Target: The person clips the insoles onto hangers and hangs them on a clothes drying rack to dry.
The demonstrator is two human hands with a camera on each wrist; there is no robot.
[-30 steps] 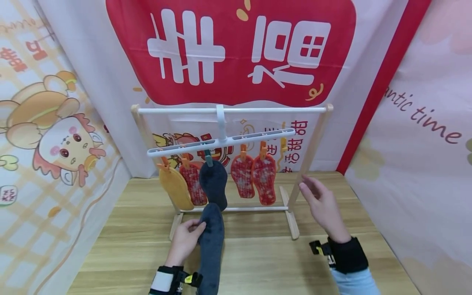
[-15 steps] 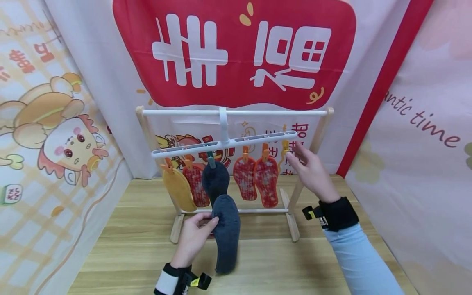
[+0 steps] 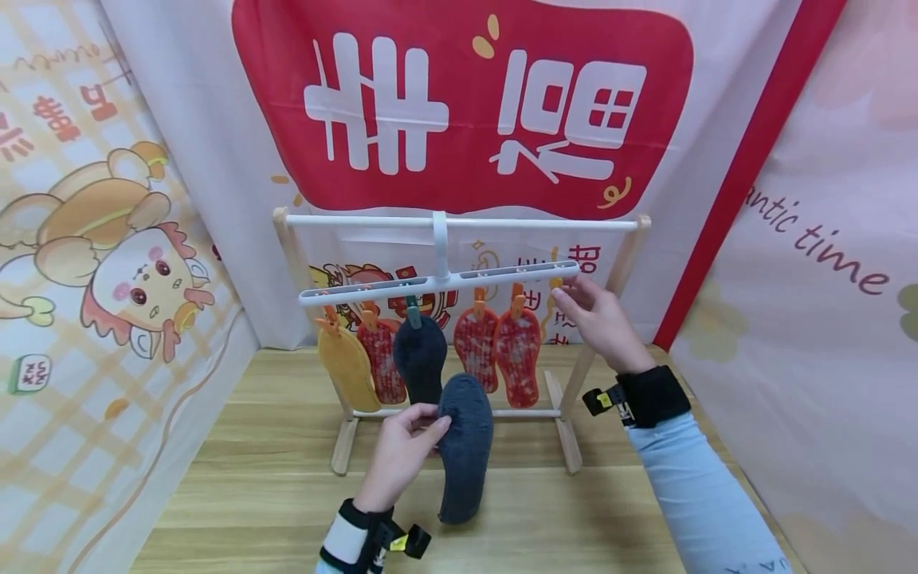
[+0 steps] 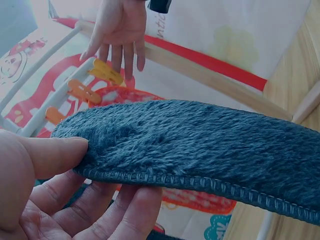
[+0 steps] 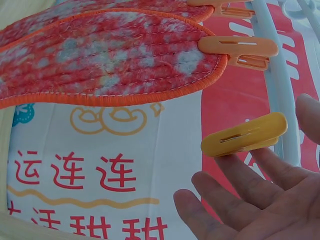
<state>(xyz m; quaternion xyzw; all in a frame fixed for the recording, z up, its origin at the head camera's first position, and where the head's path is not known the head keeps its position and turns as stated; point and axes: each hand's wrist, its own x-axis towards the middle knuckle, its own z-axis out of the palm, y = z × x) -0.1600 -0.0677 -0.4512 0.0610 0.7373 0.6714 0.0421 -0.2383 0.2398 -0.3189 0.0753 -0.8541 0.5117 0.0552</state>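
My left hand [image 3: 403, 453] pinches a dark blue-grey fuzzy insole [image 3: 466, 454] near its upper end, thumb on its furry face and fingers behind its stitched edge. The insole hangs tilted in front of a white clip hanger [image 3: 373, 289]. At the hanger's right end is my right hand [image 3: 601, 323], fingers spread. In the right wrist view its fingertips are right at a yellow clothespin [image 5: 245, 135] with nothing in its jaws, and the thumb stands apart. A matching dark insole [image 3: 419, 355] hangs from a green clothespin [image 3: 412, 312] at the hanger's left half.
A wooden rack with a white top bar [image 3: 358, 221] bears the tilted hanger. Also clipped on it are a yellow insole [image 3: 347, 367] and several red orange-edged insoles [image 3: 518, 359]. A wood-grain table [image 3: 258, 494] lies below; printed cloth [image 3: 459, 104] surrounds it.
My left hand has raised the dark insole and carried it right, toward the hanger. My right hand has moved up and left from the rack's post to the yellow clothespin.
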